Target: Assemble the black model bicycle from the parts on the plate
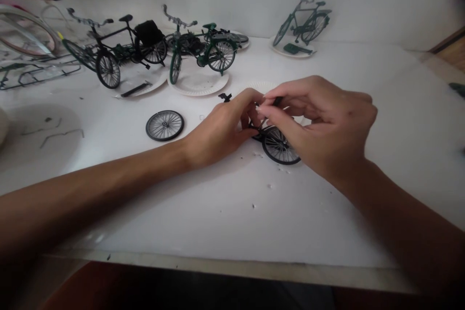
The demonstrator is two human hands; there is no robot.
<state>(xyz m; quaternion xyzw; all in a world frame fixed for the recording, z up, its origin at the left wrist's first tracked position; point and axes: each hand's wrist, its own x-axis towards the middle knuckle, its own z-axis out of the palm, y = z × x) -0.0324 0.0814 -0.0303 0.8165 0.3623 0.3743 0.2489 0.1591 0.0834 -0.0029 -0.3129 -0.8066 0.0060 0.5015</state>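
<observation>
Near the middle of the white table, my left hand (232, 123) is closed around the frame of a small black model bicycle. Its one visible wheel (280, 146), with thin grey spokes, rests on the table partly under my right hand. The thumb and fingertips of my right hand (319, 126) are pinched together above the frame, at a small dark piece (278, 101); my fingers hide most of it, so its kind is unclear. Beyond my left knuckles a black end of the model (225, 97) sticks out. A loose black model wheel (165, 125) lies flat left of my left hand.
Behind stand a black model bicycle (125, 48), a green one (203, 53) on a paper plate (198, 88), and another green one (303, 19). Thin bent wires (61, 135) lie at left. Model frames (39, 70) and a larger wheel (25, 34) crowd the far left.
</observation>
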